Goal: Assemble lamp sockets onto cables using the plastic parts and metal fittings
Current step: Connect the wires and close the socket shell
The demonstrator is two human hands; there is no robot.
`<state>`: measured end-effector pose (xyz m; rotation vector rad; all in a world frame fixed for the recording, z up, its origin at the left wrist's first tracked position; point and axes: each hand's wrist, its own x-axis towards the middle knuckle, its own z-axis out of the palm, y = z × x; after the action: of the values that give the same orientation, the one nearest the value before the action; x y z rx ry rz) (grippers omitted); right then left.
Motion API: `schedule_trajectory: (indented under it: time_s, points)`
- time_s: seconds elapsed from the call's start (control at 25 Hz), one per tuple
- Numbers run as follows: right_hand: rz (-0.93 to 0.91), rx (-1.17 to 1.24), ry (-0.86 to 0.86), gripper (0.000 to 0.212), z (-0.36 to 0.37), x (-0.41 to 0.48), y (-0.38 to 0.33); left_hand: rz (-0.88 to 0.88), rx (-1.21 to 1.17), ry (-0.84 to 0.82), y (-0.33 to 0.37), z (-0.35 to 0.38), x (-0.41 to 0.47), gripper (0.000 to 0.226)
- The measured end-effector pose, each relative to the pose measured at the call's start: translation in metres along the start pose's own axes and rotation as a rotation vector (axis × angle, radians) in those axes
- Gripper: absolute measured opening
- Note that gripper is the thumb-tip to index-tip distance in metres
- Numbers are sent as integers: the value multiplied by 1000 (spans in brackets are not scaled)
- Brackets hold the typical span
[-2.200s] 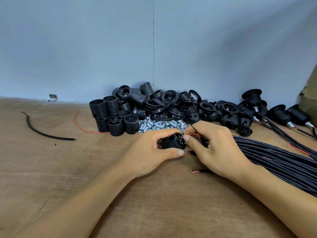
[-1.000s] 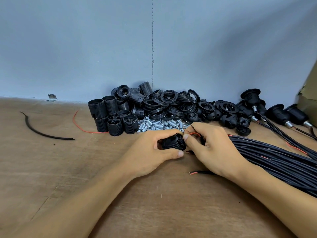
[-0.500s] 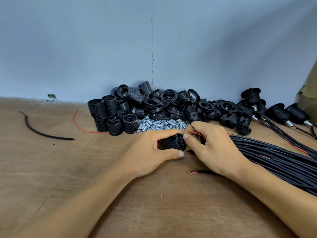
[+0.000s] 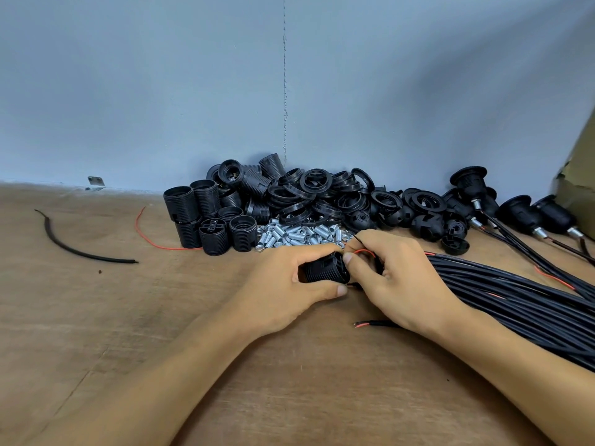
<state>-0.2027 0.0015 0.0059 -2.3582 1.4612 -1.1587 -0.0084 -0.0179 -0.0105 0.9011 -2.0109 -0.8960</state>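
Progress early: I see few finished sockets (image 4: 518, 212) at right edge. Left hand (image 4: 283, 284) grip wraps socket body (image 4: 325, 272), right hand (image 4: 399, 281) grip pinches red wire (image 4: 365, 251). Parts heap (image 4: 315, 194) large, centre frame.

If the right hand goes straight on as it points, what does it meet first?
Likely the black socket that the left hand grips; the right hand, pinching a red wire, seems to touch it.

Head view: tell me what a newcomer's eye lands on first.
Dead centre, the left hand grips a black socket body while the right hand pinches a red wire at its end. Behind them, against the wall, lies a heap of black plastic parts with silver metal fittings in front. A thick bundle of black cables sweeps in from the right.
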Motion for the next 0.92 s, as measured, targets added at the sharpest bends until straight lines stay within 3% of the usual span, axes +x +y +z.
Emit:
schedule_trajectory:
  time_s: [0.92]
  points:
    - [119,162,7,14,-1,0,2,-11,-20,50,-3,0,-2,40]
